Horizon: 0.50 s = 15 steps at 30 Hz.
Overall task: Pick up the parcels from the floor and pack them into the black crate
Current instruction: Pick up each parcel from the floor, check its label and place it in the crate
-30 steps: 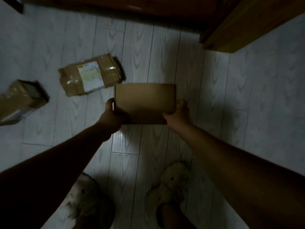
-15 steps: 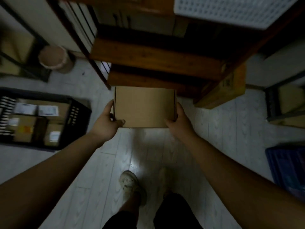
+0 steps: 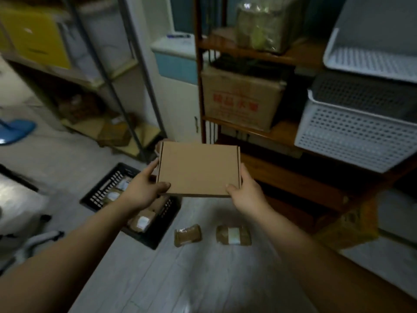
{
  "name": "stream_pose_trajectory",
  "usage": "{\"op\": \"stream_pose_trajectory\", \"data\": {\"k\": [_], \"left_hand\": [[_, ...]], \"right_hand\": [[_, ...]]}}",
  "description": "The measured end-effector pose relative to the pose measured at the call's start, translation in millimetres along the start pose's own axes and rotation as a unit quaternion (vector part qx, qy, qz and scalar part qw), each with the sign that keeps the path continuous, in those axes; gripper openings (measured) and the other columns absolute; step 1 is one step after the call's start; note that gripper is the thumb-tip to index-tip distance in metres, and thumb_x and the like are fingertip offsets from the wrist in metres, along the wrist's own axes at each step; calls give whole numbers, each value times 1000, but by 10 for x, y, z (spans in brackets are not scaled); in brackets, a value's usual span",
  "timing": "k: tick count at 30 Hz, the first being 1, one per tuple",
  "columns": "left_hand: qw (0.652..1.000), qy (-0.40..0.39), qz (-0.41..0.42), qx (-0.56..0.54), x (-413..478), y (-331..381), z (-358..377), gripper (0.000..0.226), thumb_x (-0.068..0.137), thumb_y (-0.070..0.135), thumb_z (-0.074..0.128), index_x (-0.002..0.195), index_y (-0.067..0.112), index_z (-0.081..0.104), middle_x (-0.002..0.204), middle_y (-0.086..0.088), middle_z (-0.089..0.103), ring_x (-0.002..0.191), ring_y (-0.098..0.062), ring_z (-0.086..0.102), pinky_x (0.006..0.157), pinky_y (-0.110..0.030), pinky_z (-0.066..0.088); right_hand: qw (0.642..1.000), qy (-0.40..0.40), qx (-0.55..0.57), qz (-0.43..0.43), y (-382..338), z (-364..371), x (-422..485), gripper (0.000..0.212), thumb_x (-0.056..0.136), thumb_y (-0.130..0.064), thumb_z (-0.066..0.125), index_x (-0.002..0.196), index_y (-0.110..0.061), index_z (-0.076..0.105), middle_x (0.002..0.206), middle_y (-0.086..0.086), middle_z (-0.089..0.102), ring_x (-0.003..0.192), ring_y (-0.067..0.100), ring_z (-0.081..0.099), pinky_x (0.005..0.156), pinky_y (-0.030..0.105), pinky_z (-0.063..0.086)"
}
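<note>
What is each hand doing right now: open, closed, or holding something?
The left hand holds the flat cardboard box by its left edge.
The right hand holds the same box by its right edge.

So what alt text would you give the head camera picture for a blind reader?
A person's left hand and right hand grip a flat cardboard box by its near corners. On the floor below, a black crate holds parcels; a plain brown parcel and a labelled parcel lie beside it, near wooden shelves.
</note>
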<state>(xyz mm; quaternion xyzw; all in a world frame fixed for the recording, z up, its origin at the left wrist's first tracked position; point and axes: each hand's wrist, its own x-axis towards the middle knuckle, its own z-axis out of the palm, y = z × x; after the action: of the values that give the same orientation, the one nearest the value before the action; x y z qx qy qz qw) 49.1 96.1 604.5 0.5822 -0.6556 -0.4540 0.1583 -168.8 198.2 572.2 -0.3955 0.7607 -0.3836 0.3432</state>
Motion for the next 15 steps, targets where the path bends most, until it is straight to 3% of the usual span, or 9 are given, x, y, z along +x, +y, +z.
{"op": "stream_pose_trajectory", "data": {"k": [6,10,13,15], "left_hand": [[1000,30,3,-9,-19,-364,-1083,77,89,13,59,148,35,15,92,0,57,90,-30,64,86,-47,53],[1000,29,10,-1,123,-708,-1819,76,91,14,57,149,34,12,85,7,50,80,-17,61,68,-32,51],[999,26,14,-17,258,-938,-2298,77,91,11,56,150,32,11,89,7,50,75,-10,58,60,-24,47],[999,26,15,-13,354,-1049,-2525,77,91,10,56,150,31,11,104,-1,54,72,-7,56,56,-21,44]], "right_hand": [[999,-16,6,-36,-770,914,42,71,93,-17,55,151,-32,17,145,0,45,130,21,46,107,39,42],[999,-7,19,-37,-1201,1660,-3,66,94,-14,54,149,-30,21,141,0,49,128,21,48,104,35,41],[1000,3,19,-24,-1482,2159,12,68,94,-15,54,149,-33,19,140,0,50,127,21,49,104,38,42],[1000,9,21,-18,-1628,2407,56,68,93,-16,54,148,-35,19,139,0,50,126,21,49,104,40,44]]}}
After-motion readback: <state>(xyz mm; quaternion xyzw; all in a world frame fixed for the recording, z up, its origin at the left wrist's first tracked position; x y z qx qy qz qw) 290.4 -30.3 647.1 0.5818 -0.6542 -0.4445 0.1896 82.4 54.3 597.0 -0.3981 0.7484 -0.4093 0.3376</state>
